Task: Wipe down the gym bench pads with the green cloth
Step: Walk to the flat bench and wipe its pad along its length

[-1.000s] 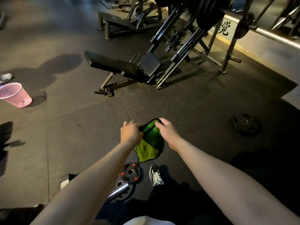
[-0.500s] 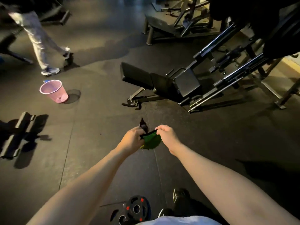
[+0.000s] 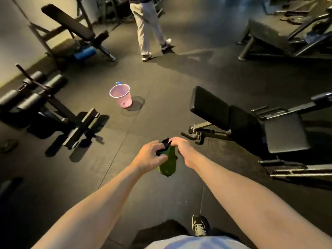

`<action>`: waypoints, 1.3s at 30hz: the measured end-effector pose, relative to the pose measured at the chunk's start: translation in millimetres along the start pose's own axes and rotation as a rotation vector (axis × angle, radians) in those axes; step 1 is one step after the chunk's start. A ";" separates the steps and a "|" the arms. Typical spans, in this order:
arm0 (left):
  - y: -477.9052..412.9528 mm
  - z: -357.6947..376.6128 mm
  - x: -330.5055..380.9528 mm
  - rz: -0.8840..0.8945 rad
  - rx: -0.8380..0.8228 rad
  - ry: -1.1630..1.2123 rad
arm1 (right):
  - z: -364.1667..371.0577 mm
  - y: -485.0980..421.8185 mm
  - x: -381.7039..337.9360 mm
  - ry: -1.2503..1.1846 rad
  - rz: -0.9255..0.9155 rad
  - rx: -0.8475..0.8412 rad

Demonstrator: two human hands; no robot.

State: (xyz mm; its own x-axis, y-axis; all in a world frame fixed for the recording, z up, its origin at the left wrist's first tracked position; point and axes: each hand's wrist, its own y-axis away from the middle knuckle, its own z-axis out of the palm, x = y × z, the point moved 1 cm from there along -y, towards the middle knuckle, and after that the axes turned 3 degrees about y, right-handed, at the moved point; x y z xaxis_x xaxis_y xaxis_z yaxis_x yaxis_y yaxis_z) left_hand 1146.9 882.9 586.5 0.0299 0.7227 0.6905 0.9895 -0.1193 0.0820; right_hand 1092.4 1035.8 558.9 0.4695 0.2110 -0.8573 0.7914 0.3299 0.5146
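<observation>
The green cloth [image 3: 168, 164] with a dark edge hangs bunched between my two hands in front of me. My left hand [image 3: 150, 156] grips its upper left part and my right hand [image 3: 182, 150] pinches the top right corner. To the right stands the black adjustable gym bench [image 3: 231, 119], with its back pad nearest me and a seat pad [image 3: 285, 133] further right. Both hands are apart from the bench, to its lower left.
A pink mesh bin [image 3: 120, 95] stands on the dark rubber floor. A person in light trousers [image 3: 148, 27] walks at the back. Another incline bench [image 3: 71, 26] is at the far left, a roller-pad machine [image 3: 39, 97] at left, a leg-press frame [image 3: 287, 40] at right. My shoe [image 3: 199, 224] shows below.
My view has swung left and closer, so the bench now sits at the right and left-side machines appear. The cloth is bunched tighter between both hands. The walking person moved toward the middle back.
</observation>
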 end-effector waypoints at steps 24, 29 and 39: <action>-409.1 -370.1 -344.0 -0.377 0.249 0.041 | 243.3 -565.9 -329.7 0.072 0.056 -0.144; -502.9 -419.2 -433.7 -0.486 0.313 0.025 | 279.6 -688.9 -380.2 0.178 -0.039 -0.153; -733.3 -451.2 -673.2 -0.976 0.508 0.444 | 349.6 -1010.5 -397.5 0.302 0.147 -0.216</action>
State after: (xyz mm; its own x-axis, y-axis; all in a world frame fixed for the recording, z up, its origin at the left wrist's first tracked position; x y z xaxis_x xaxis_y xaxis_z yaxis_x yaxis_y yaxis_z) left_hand 337.3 176.7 385.8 -0.7214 0.0465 0.6910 0.5120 0.7076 0.4869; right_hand 242.9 296.9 375.4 0.4105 0.5205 -0.7487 0.6089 0.4548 0.6500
